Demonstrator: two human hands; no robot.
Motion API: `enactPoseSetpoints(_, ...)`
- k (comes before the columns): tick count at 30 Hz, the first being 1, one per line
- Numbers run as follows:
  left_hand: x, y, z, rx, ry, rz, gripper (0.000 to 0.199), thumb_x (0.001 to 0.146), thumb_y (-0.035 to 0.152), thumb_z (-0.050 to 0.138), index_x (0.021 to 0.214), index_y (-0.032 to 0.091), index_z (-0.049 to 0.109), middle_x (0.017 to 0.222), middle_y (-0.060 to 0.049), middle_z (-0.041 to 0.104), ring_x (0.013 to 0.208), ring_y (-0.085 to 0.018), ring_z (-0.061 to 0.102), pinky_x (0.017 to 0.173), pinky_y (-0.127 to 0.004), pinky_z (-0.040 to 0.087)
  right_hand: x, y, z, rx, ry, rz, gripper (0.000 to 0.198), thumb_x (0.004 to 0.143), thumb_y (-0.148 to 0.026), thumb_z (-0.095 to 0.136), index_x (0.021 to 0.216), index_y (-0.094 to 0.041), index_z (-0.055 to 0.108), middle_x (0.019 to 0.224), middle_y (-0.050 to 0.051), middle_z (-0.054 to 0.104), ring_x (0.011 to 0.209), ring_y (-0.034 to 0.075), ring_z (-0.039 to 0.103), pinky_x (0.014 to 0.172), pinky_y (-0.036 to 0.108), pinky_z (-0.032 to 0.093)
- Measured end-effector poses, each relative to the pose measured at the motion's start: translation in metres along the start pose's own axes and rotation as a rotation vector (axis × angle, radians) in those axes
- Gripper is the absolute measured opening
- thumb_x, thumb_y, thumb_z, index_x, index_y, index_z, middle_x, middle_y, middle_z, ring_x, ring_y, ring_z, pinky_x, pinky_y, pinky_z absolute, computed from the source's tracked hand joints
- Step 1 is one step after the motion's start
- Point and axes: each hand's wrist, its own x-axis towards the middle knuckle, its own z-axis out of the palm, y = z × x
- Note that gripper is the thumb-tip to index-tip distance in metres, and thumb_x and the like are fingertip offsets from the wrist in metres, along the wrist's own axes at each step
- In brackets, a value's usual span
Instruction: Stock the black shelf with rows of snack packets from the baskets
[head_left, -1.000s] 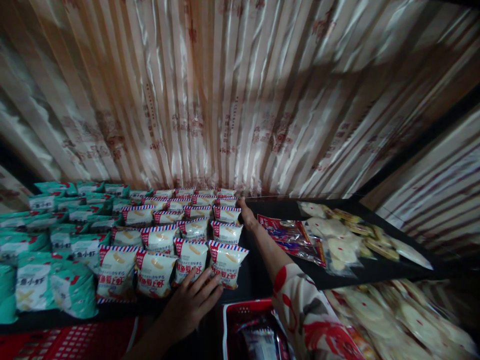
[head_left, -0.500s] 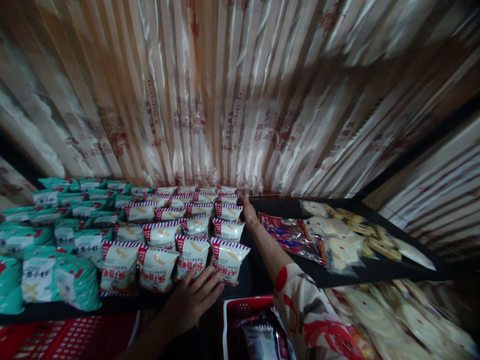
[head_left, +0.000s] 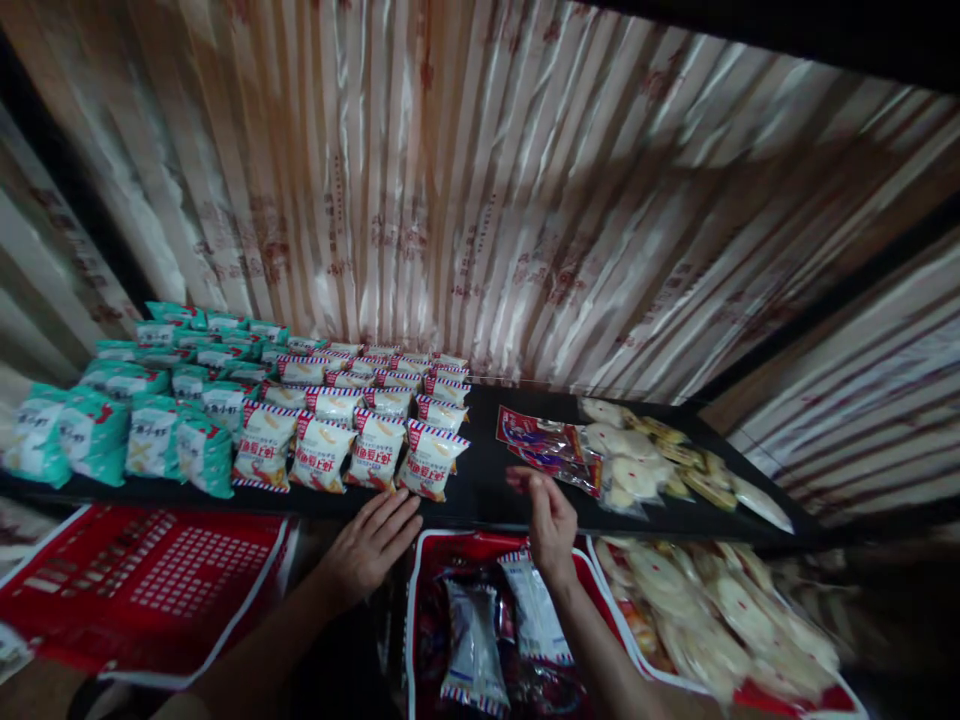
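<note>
Rows of white snack bags (head_left: 322, 452) with striped top edges stand on a black shelf (head_left: 480, 440). My left hand (head_left: 373, 545) lies at the shelf's front edge, fingers stretched out, its tips at the foot of the front bags. Above the front of a red basket (head_left: 415, 620), my right hand (head_left: 553, 520) hovers with fingers loosely bent and holding nothing visible; its fingertips are a little blurred. Inside that basket lie a silver-backed snack bag (head_left: 474, 640) and another striped bag (head_left: 534, 605). Just beyond my right hand are dark red flat packets (head_left: 544, 435).
Teal snack bags (head_left: 150, 435) fill the shelf's left end. Clear packs of pale round slices (head_left: 634, 462) lie to the right. Below stand a red basket (head_left: 172, 590) at left and one heaped with similar packs (head_left: 739, 620) at right. A pleated curtain (head_left: 450, 200) hangs behind.
My right hand has drawn back from the right side of the white bag rows toward me, over the basket. My left hand stays by the front bags. The view has shifted, showing more of the baskets.
</note>
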Motion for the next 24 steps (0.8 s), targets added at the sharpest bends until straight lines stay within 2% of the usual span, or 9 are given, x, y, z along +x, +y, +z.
enactPoseSetpoints(2, -0.007, 0.026, -0.015, -0.022, -0.013, -0.069, 0.040, 0.086, 0.007, 0.036, 0.119, 0.014, 0.057, 0.131, -0.010, 0.054, 0.129, -0.023, 0.039, 0.101, -0.034, 0.041, -0.037, 0.004, -0.023, -0.178, -0.249, 0.033, 0.035, 0.086, -0.045, 0.046, 0.086, -0.018, 0.068, 0.085, 0.007, 0.070, 0.079, 0.021, 0.064, 0.074, 0.032, 0.050)
enactPoseSetpoints(4, -0.015, 0.055, -0.030, -0.039, -0.029, -0.128, 0.038, 0.086, 0.009, 0.034, 0.114, 0.014, 0.060, 0.126, -0.013, 0.056, 0.121, -0.022, 0.048, 0.095, -0.032, 0.047, -0.070, 0.013, -0.043, -0.433, -0.432, 0.023, 0.032, 0.086, -0.040, 0.047, 0.095, -0.018, 0.069, 0.097, 0.010, 0.070, 0.094, 0.025, 0.063, 0.087, 0.037, 0.047)
enactPoseSetpoints(5, -0.019, 0.070, -0.038, -0.045, -0.036, -0.159, 0.038, 0.086, 0.009, 0.034, 0.112, 0.013, 0.061, 0.125, -0.014, 0.057, 0.116, -0.021, 0.052, 0.092, -0.031, 0.048, -0.085, 0.019, -0.053, -0.580, -0.506, 0.017, 0.032, 0.083, -0.037, 0.052, 0.102, -0.017, 0.067, 0.107, 0.012, 0.067, 0.105, 0.028, 0.059, 0.094, 0.041, 0.043)
enactPoseSetpoints(7, -0.027, 0.099, -0.053, -0.050, -0.047, -0.222, 0.038, 0.085, 0.009, 0.034, 0.111, 0.013, 0.061, 0.125, -0.016, 0.057, 0.109, -0.020, 0.057, 0.089, -0.030, 0.050, -0.110, 0.032, -0.071, -0.869, -0.625, 0.071, 0.047, 0.075, -0.031, 0.063, 0.119, -0.015, 0.060, 0.127, 0.016, 0.056, 0.125, 0.035, 0.042, 0.103, 0.049, 0.033)
enactPoseSetpoints(10, -0.035, 0.143, -0.073, -0.030, -0.060, -0.295, 0.038, 0.084, 0.008, 0.035, 0.111, 0.012, 0.061, 0.126, -0.017, 0.056, 0.106, -0.020, 0.059, 0.087, -0.029, 0.051, -0.136, 0.054, -0.096, -1.097, -0.739, 0.253, 0.064, 0.073, -0.030, 0.066, 0.133, -0.019, 0.047, 0.145, 0.017, 0.035, 0.136, 0.040, 0.023, 0.102, 0.057, 0.029)
enactPoseSetpoints(13, -0.039, 0.187, -0.084, 0.023, -0.073, -0.359, 0.038, 0.083, 0.008, 0.034, 0.109, 0.013, 0.061, 0.124, -0.016, 0.057, 0.104, -0.019, 0.061, 0.085, -0.027, 0.052, -0.149, 0.081, -0.116, -1.072, -0.766, 0.341, 0.067, 0.075, -0.026, 0.063, 0.137, -0.022, 0.040, 0.151, 0.016, 0.022, 0.138, 0.038, 0.019, 0.101, 0.054, 0.032)
enactPoseSetpoints(15, -0.040, 0.215, -0.086, 0.062, -0.068, -0.395, 0.037, 0.083, 0.008, 0.034, 0.108, 0.013, 0.061, 0.123, -0.016, 0.058, 0.104, -0.019, 0.061, 0.084, -0.027, 0.053, -0.151, 0.099, -0.125, -0.987, -0.749, 0.326, 0.067, 0.074, -0.022, 0.062, 0.137, -0.018, 0.039, 0.149, 0.019, 0.023, 0.136, 0.034, 0.026, 0.104, 0.045, 0.033)
enactPoseSetpoints(19, -0.036, 0.263, -0.087, 0.101, -0.044, -0.468, 0.039, 0.082, 0.006, 0.034, 0.109, 0.013, 0.061, 0.124, -0.017, 0.058, 0.104, -0.018, 0.061, 0.084, -0.025, 0.053, -0.148, 0.130, -0.135, -0.769, -0.639, 0.325, 0.056, 0.075, -0.013, 0.051, 0.131, -0.017, 0.043, 0.132, 0.016, 0.048, 0.119, 0.024, 0.052, 0.097, 0.031, 0.040)
enactPoseSetpoints(24, -0.027, 0.305, -0.089, 0.083, -0.018, -0.535, 0.041, 0.081, 0.004, 0.033, 0.110, 0.014, 0.060, 0.127, -0.016, 0.056, 0.105, -0.017, 0.061, 0.086, -0.023, 0.051, -0.143, 0.144, -0.145, -0.617, -0.528, 0.472, 0.039, 0.072, -0.014, 0.048, 0.110, -0.015, 0.055, 0.094, 0.012, 0.067, 0.092, 0.026, 0.065, 0.083, 0.035, 0.047)
